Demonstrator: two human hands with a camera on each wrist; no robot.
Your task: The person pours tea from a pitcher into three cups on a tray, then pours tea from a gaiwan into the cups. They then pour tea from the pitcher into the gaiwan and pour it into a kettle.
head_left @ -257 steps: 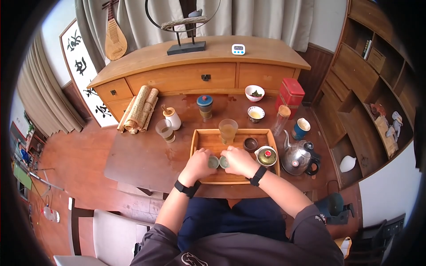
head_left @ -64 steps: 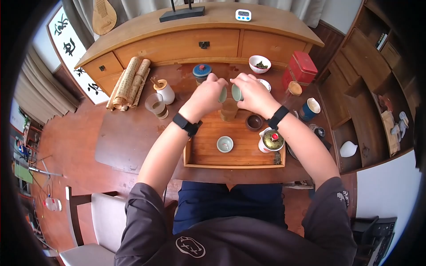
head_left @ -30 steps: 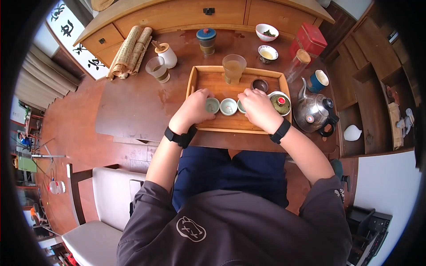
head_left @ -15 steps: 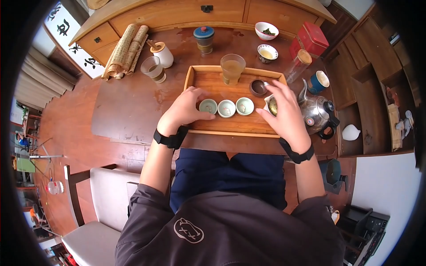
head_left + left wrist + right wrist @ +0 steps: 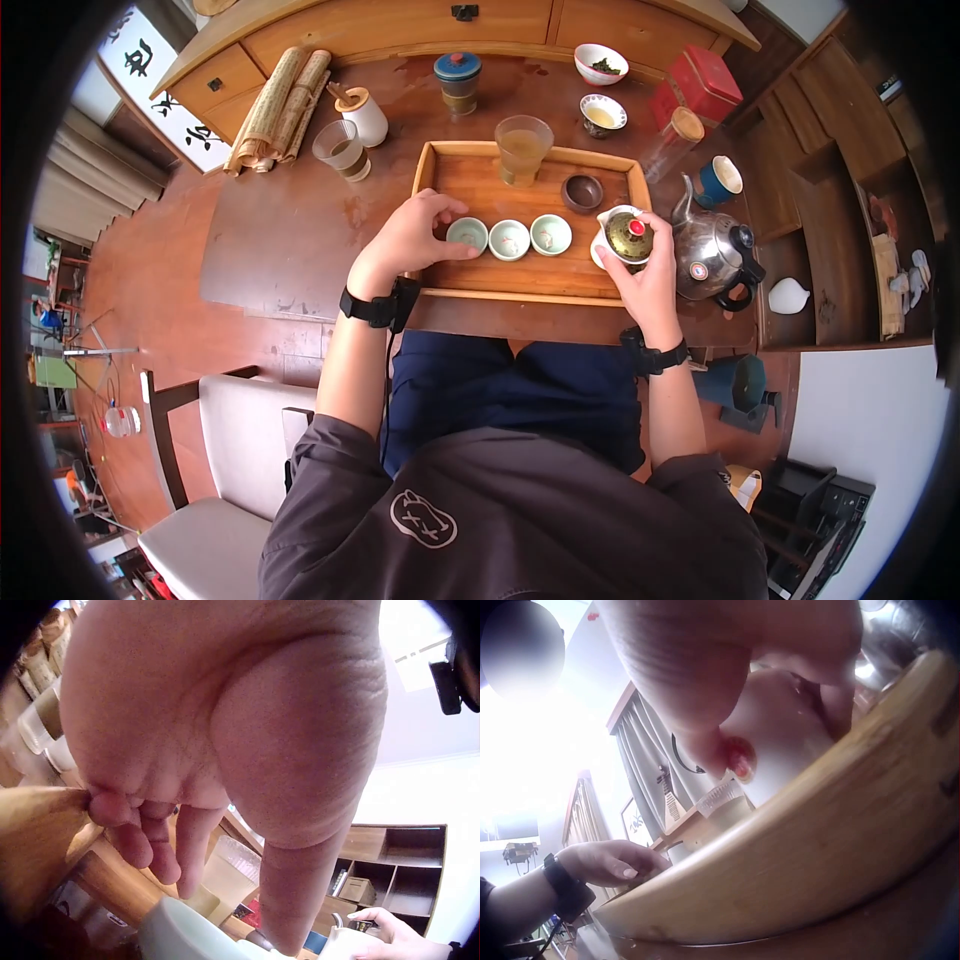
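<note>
Three pale green cups, the left (image 5: 467, 236), the middle (image 5: 509, 240) and the right (image 5: 551, 234), stand in a row on the wooden tray (image 5: 500, 293). Beside the left cup is my left hand (image 5: 418, 238), its fingers loosely bent with thumb and fingertips at the rim; the left wrist view shows this hand (image 5: 217, 727) over a pale cup (image 5: 184, 934), grip not visible. My right hand (image 5: 650, 275) holds the white lidded vessel (image 5: 603, 252) at the tray's right, thumb and fingers on opposite sides. In the right wrist view its white wall (image 5: 776, 742) shows between them.
A glass pitcher (image 5: 523, 150) and a small dark bowl (image 5: 582, 193) are at the tray's back. Right of the tray stand a steel kettle (image 5: 703, 255) and blue cup (image 5: 720, 181). Behind are bowls, a red tin (image 5: 697, 87) and a lidded jar (image 5: 458, 82).
Both hands held cups over the pitcher, then lowered them to the tray beside the middle cup. The right hand has let go, moved right and taken hold of the lidded vessel; the left has stayed nearby.
</note>
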